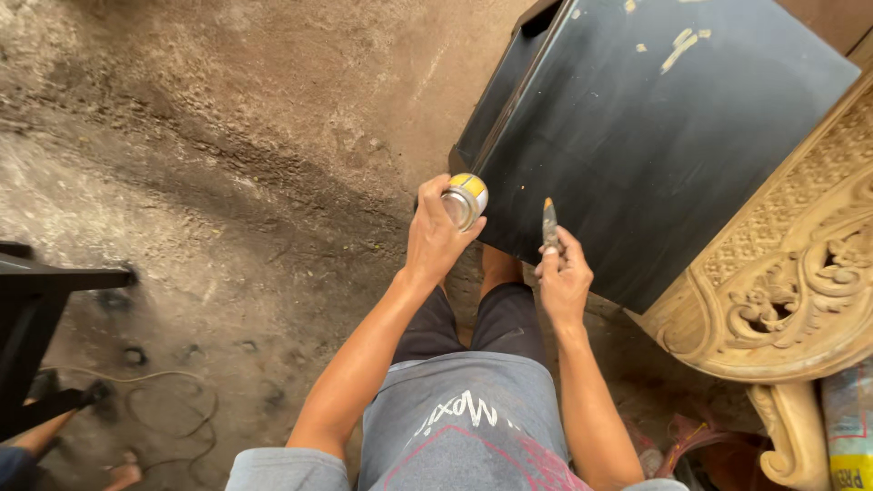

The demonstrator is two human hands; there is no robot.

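My left hand point(436, 238) grips a small round tin point(466, 198) with a yellow and white label, tilted on its side near the corner of a black cabinet point(655, 136). My right hand point(564, 277) holds a thin putty knife point(549, 223) upright, its tip carrying a bit of orange filler. The blade stands just in front of the cabinet's black top panel. Pale scratches and chips mark the far part of that panel.
A carved pale wooden furniture piece point(800, 273) stands at the right against the cabinet. Dirty concrete floor point(227, 164) spreads to the left. A black frame point(36, 318) and a cord point(173, 409) lie at the lower left, beside another person's foot point(123, 473).
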